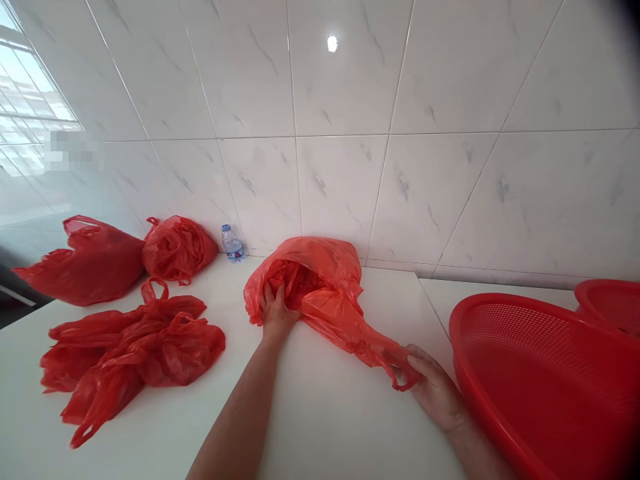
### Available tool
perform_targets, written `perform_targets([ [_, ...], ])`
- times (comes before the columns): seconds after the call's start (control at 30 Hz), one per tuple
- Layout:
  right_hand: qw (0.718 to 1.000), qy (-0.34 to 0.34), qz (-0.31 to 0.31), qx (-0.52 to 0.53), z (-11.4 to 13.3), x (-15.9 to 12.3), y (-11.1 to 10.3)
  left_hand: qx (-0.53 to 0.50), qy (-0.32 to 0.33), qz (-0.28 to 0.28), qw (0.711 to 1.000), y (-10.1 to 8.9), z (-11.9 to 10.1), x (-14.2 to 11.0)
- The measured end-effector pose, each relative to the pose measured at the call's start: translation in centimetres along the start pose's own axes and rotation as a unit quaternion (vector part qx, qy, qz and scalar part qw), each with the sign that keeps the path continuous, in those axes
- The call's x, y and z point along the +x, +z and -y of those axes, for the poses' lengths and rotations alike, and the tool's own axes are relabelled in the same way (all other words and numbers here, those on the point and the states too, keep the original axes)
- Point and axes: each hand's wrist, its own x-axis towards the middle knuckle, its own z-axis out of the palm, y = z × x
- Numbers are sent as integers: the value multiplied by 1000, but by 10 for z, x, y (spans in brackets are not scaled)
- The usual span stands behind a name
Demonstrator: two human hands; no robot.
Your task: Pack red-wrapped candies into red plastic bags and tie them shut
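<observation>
Red plastic bag (pixel 310 287) bunched on the bench (pixel 330 427), left hand (pixel 277 310) pushed into its mouth, grip unclear, right hand (pixel 433 390) pinching the bag's handle (pixel 397 367)!

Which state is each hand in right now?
Left hand: inside the red plastic bag, grip cannot be told.
Right hand: closed on the bag's handle.

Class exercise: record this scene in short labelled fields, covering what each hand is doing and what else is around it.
Left hand: pushed into the mouth of a red plastic bag
Right hand: holding the bag's handle end
Surface: white counter
Nearby: other red plastic bags; plastic water bottle; red perforated basins
</observation>
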Motion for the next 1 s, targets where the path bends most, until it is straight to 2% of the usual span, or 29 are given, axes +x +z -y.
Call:
perform_targets([
  [0.1,999,3,-9,45,-3,2,-2,-16,31,-30,999,-7,-5,-8],
  [0.23,999,0,2,46,-2,6,-2,-47,51,-12,998,-18,-10,-26],
  [0.3,1000,-3,6,30,-1,6,0,-44,63,-25,997,-24,-12,-38],
  [0.43,1000,2,-8,-16,1,2,3,1,156,-69,985,-35,-16,-64],
  [0.57,997,56,-2,-59,3,-1,5,-15,247,-23,969,-45,-20,-88],
  [0.67,997,53,0,-57,5,-2,5,-131,277,34,951,-49,-19,-104],
  [0.73,997,35,-31,-53,6,0,4,-232,224,99,941,-51,-17,-115],
  [0.8,994,25,-82,-74,7,1,3,-331,104,178,921,-55,-16,-127],
  [0.87,981,4,-139,-134,10,2,5,-414,-15,241,877,-60,-18,-137],
  [0.93,951,-53,-197,-232,14,-1,10,-477,-82,265,834,-64,-21,-143],
  [1.0,886,-150,-247,-363,21,-7,19,-510,-113,246,816,-67,-26,-145],
])
